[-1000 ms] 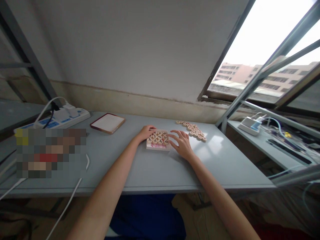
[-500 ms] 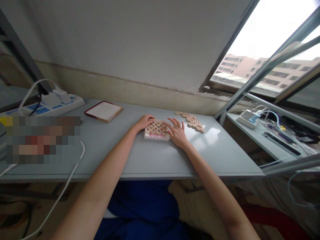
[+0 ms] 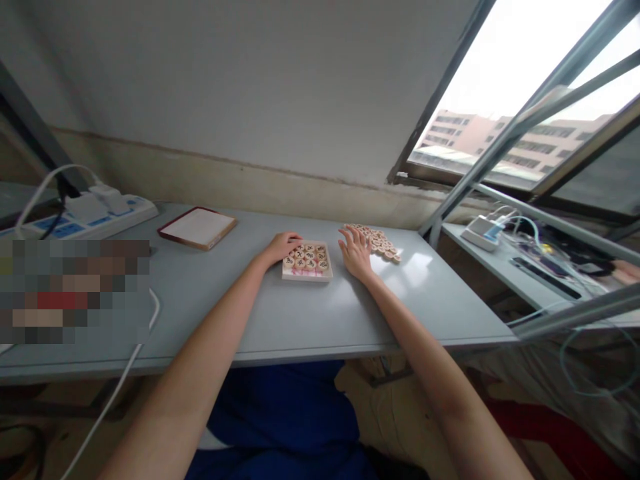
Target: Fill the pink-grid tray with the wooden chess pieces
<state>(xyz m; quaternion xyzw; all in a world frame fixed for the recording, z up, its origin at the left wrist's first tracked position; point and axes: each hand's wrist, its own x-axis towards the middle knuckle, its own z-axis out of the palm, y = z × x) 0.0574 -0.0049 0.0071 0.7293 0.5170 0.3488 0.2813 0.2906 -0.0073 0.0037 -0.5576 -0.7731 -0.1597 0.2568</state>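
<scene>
A shallow white box sits on the desk in front of me, holding rows of round wooden Chinese chess pieces marked with dark characters. Its near strip is bare and shows pink marks. My left hand grips the box at its far left corner, with fingers curled over the rim and partly hidden. To the right of the box, my right hand is open, fingers spread toward the wall, with no piece seen in it. Its fingertips are beside a loose cluster of chess pieces, covering part of it.
A flat lid with a dark red and tan rim lies at the back left of the grey desk. A white power strip with plugs stands farther left, by a blurred-out patch. A white cable crosses the desk's front edge.
My right hand has left the right side of the box and moved right, to the loose pieces. My left hand stays on the box. The view has turned slightly right.
</scene>
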